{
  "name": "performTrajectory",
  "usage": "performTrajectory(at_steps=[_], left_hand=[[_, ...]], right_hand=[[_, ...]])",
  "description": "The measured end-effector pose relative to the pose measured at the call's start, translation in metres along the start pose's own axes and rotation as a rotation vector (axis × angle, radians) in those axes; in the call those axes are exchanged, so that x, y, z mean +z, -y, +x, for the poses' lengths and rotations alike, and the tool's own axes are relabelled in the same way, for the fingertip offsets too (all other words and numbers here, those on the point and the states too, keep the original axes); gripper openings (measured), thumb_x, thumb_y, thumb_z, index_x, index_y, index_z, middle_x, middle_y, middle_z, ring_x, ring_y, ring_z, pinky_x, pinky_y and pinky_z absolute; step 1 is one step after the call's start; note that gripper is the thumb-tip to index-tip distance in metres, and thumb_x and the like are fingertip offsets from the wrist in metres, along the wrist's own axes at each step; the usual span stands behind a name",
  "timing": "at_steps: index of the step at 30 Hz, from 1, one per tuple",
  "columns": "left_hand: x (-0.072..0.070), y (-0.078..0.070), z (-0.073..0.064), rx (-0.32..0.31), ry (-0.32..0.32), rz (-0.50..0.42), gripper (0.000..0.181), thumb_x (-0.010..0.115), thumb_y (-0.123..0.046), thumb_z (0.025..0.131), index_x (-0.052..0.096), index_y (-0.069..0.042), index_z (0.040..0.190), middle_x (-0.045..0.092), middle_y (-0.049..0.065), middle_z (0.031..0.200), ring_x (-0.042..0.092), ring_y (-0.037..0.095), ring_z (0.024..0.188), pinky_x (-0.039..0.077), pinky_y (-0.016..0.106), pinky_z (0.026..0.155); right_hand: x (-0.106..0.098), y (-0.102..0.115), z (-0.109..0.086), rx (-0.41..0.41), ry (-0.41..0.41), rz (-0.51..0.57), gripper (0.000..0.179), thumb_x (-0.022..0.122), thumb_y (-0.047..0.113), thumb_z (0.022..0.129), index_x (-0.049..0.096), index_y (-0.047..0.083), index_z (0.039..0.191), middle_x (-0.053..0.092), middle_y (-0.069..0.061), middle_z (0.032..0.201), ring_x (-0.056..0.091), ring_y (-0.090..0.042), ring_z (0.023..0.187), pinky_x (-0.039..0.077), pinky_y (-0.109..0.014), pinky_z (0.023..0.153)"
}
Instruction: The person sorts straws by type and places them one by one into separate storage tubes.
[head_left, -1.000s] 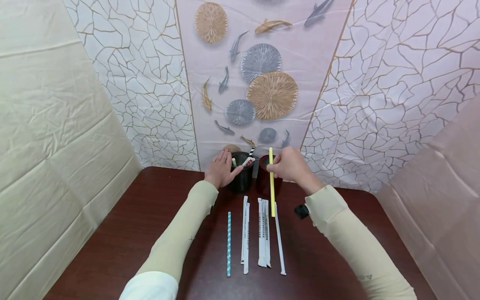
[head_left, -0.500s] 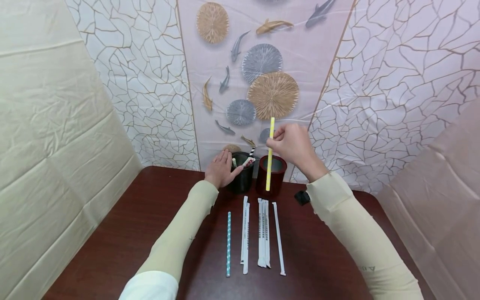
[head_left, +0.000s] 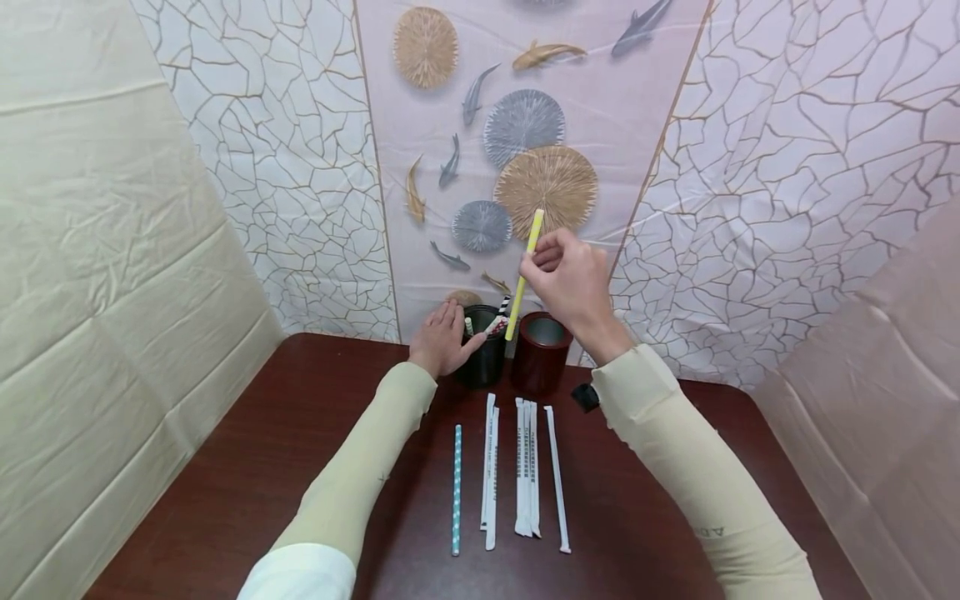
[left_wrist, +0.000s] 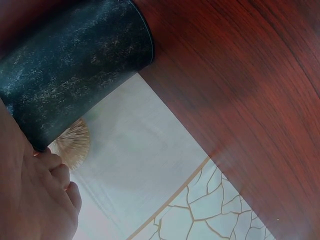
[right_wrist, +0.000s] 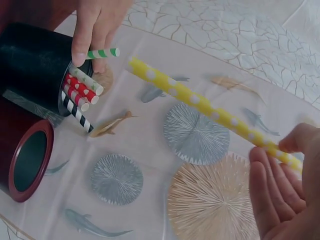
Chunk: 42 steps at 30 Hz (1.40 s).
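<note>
My right hand (head_left: 573, 271) pinches a yellow straw (head_left: 525, 271) between thumb and fingers, near its upper end. White dots on the straw show in the right wrist view. It hangs tilted in the air, its lower end in front of the gap between the two cups. My left hand (head_left: 442, 337) holds the black cup (head_left: 483, 362) at the left of its rim, thumb towards the front. Several patterned paper straws (right_wrist: 82, 90) stand in that cup: green, red and black-striped ones show. Right of it stands the dark red cup (head_left: 538, 367), its mouth uncovered.
On the brown table (head_left: 637, 517) lie a teal dotted straw (head_left: 457, 492), white wrapped straws (head_left: 490, 475) in a pair, a bundle of several wrapped straws (head_left: 527, 467), and a thin wrapped straw (head_left: 557, 479). A patterned cloth wall (head_left: 427, 258) rises behind the cups.
My right hand has lifted the yellow straw from the front of the red cup, then shifted it left, tilting it towards the black cup. My left hand has stayed in place.
</note>
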<state>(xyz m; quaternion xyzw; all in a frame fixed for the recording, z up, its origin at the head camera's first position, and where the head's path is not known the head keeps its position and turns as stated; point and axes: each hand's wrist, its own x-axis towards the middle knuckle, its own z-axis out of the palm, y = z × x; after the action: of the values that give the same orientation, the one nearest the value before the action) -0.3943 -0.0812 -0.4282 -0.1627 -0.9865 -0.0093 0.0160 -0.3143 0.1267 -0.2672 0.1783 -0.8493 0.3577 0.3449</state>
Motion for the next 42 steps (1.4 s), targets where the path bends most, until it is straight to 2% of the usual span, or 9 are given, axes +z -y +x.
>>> performTrajectory(at_steps=[4,7,13,21,32,36,42], left_hand=[[0.001,0.0,0.001,0.002,-0.008,0.006,0.09,0.016,-0.069,0.109,0.012,-0.002,0.169,0.012,0.017,0.178,0.013,0.028,0.167,0.016,0.041,0.136],[0.002,0.0,0.002,0.003,-0.008,0.006,0.091,0.015,-0.069,0.109,0.012,-0.002,0.169,0.012,0.017,0.178,0.013,0.028,0.167,0.016,0.041,0.136],[0.004,-0.001,0.001,0.001,-0.006,0.004,0.09,0.015,-0.069,0.109,0.012,-0.002,0.169,0.011,0.016,0.179,0.012,0.028,0.167,0.015,0.041,0.136],[0.004,0.0,0.001,0.005,-0.01,-0.006,0.09,0.016,-0.069,0.109,0.014,-0.002,0.169,0.012,0.017,0.178,0.013,0.028,0.167,0.016,0.041,0.136],[0.004,0.0,0.0,-0.005,-0.004,0.004,0.091,0.015,-0.069,0.109,0.013,-0.002,0.169,0.013,0.016,0.178,0.013,0.028,0.167,0.017,0.041,0.136],[0.003,-0.001,-0.001,0.005,0.008,0.0,0.09,0.015,-0.069,0.109,0.012,-0.002,0.169,0.011,0.016,0.179,0.012,0.028,0.167,0.016,0.041,0.136],[0.0,0.001,0.0,0.012,-0.011,0.014,0.091,0.015,-0.069,0.109,0.014,0.0,0.169,0.01,0.018,0.178,0.013,0.028,0.167,0.018,0.041,0.136]], right_hand=[[0.008,-0.001,0.001,-0.014,-0.067,0.075,0.018,0.076,0.016,0.093,0.072,-0.001,0.099,0.081,-0.016,0.089,0.08,-0.026,0.077,0.066,-0.037,0.072],[0.015,-0.004,-0.001,-0.021,-0.096,0.138,0.017,0.075,0.014,0.093,0.072,-0.002,0.099,0.08,-0.016,0.09,0.08,-0.026,0.078,0.064,-0.027,0.071],[0.033,-0.012,-0.005,-0.024,-0.11,0.194,0.016,0.074,0.011,0.095,0.072,-0.003,0.101,0.08,-0.018,0.092,0.08,-0.027,0.082,0.065,-0.026,0.073],[0.053,-0.025,-0.013,0.005,-0.115,0.183,0.012,0.075,0.008,0.094,0.072,-0.002,0.1,0.081,-0.016,0.092,0.081,-0.026,0.082,0.066,-0.032,0.074],[0.083,-0.044,-0.026,0.065,-0.059,0.142,0.015,0.072,0.01,0.095,0.071,-0.002,0.104,0.081,-0.017,0.095,0.081,-0.027,0.086,0.067,-0.037,0.077],[0.084,-0.045,-0.027,0.082,-0.04,0.133,0.017,0.072,0.012,0.096,0.072,-0.001,0.107,0.081,-0.018,0.098,0.081,-0.028,0.089,0.067,-0.038,0.079],[0.076,-0.042,-0.024,0.068,-0.018,0.124,0.019,0.071,0.014,0.097,0.073,0.0,0.11,0.081,-0.017,0.1,0.081,-0.028,0.089,0.067,-0.039,0.08]])
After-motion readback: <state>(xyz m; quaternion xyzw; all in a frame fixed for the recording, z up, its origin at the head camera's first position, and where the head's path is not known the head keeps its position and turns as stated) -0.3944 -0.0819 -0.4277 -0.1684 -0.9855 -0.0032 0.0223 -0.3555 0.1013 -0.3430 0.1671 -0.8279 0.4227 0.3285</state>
